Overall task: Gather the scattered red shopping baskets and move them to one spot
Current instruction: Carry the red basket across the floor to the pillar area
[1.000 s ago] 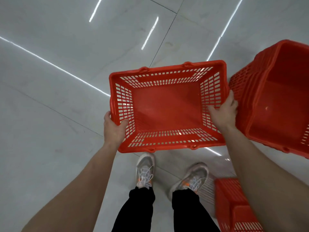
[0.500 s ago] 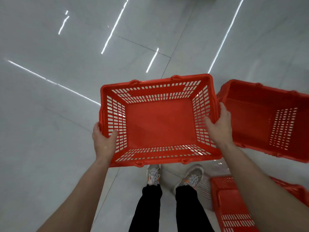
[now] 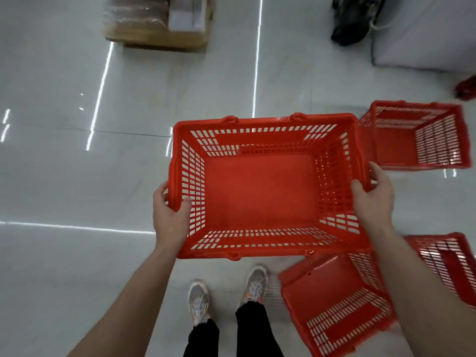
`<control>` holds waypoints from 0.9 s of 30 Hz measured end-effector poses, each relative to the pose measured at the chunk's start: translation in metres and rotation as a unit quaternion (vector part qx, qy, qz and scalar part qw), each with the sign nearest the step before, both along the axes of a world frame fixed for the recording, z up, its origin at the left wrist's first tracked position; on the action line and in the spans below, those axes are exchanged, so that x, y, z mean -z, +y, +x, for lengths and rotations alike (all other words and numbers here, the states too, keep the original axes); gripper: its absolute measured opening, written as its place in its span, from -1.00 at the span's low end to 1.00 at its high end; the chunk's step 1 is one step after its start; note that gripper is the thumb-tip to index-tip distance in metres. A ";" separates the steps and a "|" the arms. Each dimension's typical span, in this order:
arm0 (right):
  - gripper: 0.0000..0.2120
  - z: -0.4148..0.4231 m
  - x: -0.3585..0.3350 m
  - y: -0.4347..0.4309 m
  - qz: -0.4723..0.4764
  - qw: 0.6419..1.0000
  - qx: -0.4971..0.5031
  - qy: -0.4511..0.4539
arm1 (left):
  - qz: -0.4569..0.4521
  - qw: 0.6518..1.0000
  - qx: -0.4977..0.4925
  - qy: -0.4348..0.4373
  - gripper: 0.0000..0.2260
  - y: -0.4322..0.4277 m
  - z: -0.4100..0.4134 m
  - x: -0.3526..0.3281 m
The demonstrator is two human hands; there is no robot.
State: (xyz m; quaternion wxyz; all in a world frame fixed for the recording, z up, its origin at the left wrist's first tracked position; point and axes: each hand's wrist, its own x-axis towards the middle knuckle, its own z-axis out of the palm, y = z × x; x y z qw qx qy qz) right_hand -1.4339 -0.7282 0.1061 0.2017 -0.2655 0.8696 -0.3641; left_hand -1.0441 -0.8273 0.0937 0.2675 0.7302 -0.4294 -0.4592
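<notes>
Red basket (image 3: 260,199) level, mouth up | my left hand (image 3: 170,215) and right hand (image 3: 373,199) grip opposite rims for balance | floor basket (image 3: 334,305) by my feet: likely nesting target

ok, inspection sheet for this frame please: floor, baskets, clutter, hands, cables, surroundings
Surface: glossy pale tiled floor, streaked with light reflections.
Job's things: held red basket, empty, level; three more on the floor to its right: far basket, near basket, edge basket cut by the frame.
Clutter: dark bundle; small red object at the right edge, unidentifiable.
Hands: left hand grips the held basket's left rim, right hand its right rim.
Cables: white cord beside the dark bundle.
Surroundings: film-wrapped cartons on a pallet, ahead.
</notes>
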 end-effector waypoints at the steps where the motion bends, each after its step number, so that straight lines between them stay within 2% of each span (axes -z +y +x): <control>1: -0.49 -0.022 0.002 0.003 0.000 1.000 0.015 0.003 | -0.008 1.000 0.010 0.003 -0.61 -0.001 -0.024 0.006; 5: -0.46 -0.097 0.021 0.014 0.002 0.999 0.045 0.012 | -0.022 0.998 0.052 0.003 -0.59 -0.002 -0.107 0.031; 9: -0.46 -0.141 0.050 0.013 -0.002 0.998 0.057 -0.007 | -0.019 0.997 0.070 -0.019 -0.54 -0.002 -0.156 0.059; 15: -0.47 -0.160 0.102 0.004 -0.023 0.998 0.030 -0.044 | -0.014 0.996 0.055 -0.069 -0.50 0.002 -0.168 0.103; 20: -0.47 -0.167 0.148 0.003 -0.005 0.997 -0.015 -0.070 | 0.030 0.990 0.102 -0.089 -0.49 0.008 -0.169 0.141; 24: -0.43 -0.172 0.179 0.003 0.071 0.993 -0.044 -0.080 | 0.075 0.978 0.150 -0.120 -0.41 0.007 -0.168 0.155; 27: -0.30 -0.166 0.186 0.021 0.162 0.983 -0.037 -0.071 | 0.077 0.968 0.180 -0.158 -0.33 0.010 -0.169 0.143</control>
